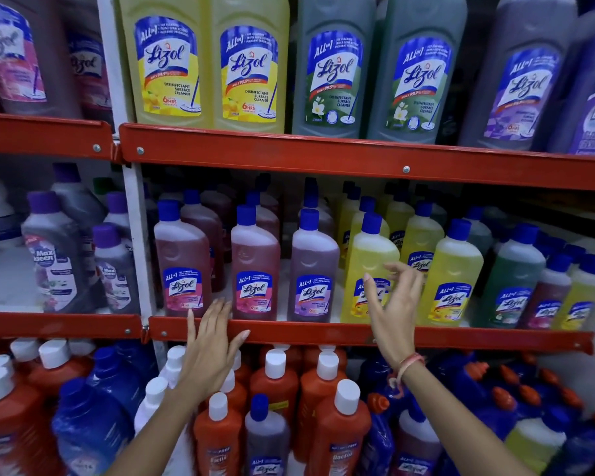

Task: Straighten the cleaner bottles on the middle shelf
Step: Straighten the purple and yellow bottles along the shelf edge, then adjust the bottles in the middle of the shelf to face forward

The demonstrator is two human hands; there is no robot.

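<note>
The middle shelf (pixel 323 333) has a red front rail and rows of blue-capped cleaner bottles. At the front stand two pink bottles (pixel 182 262), (pixel 255 266), a purple one (pixel 313 269), two yellow ones (pixel 370 266), (pixel 450 280) and a green one (pixel 510 280). My left hand (pixel 210 348) is open, fingers spread, over the rail below the two pink bottles. My right hand (pixel 395 300) is open and curved in front of the left yellow bottle's label, fingers apart; contact with it is unclear. That yellow bottle leans slightly to the right.
The top shelf (pixel 358 156) carries large yellow, green and purple bottles. Below the rail stand orange bottles (pixel 275 383) with white caps and blue bottles (pixel 100 417). A white upright (pixel 134 235) separates a left bay with grey-purple bottles (pixel 55 262).
</note>
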